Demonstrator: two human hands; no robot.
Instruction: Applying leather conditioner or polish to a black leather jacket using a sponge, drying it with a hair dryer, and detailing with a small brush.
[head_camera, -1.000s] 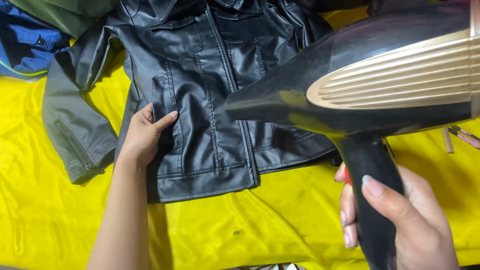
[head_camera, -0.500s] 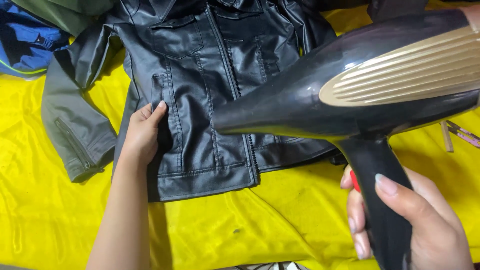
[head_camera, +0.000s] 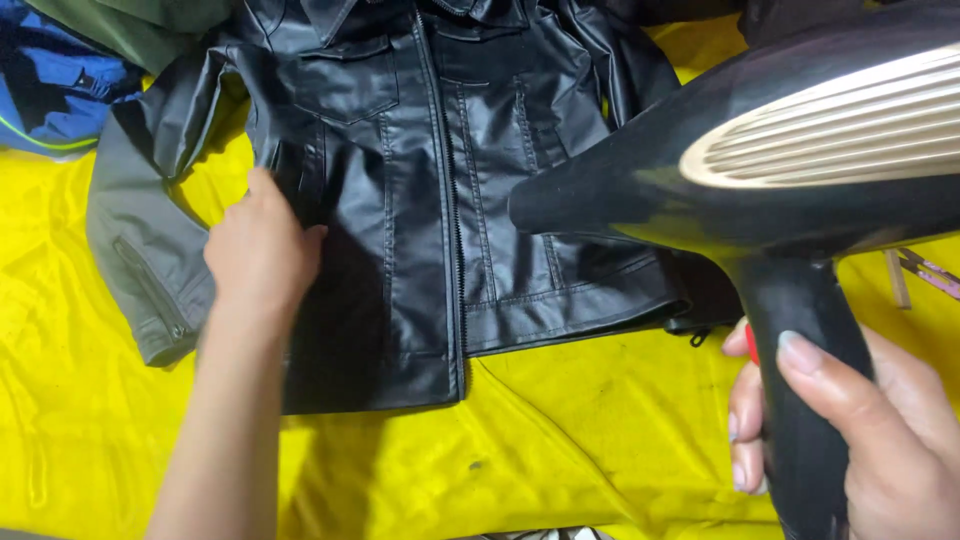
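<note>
A black leather jacket (head_camera: 420, 170) lies zipped and front-up on a yellow cloth (head_camera: 560, 440). My left hand (head_camera: 262, 250) rests flat on the jacket's left front panel, fingers together and pointing up. My right hand (head_camera: 850, 430) grips the handle of a black hair dryer (head_camera: 760, 170) with a gold grille on its side. The dryer's nozzle points left, hovering over the jacket's right front panel near the hem.
An olive-grey jacket sleeve (head_camera: 140, 270) with a zip lies left of the leather jacket. Blue clothing (head_camera: 55, 90) sits at the top left corner. Thin sticks or tools (head_camera: 915, 270) lie at the right edge on the cloth.
My left hand slid up and flattened on the jacket panel. The dryer nozzle moved right and slightly up, away from the centre zip.
</note>
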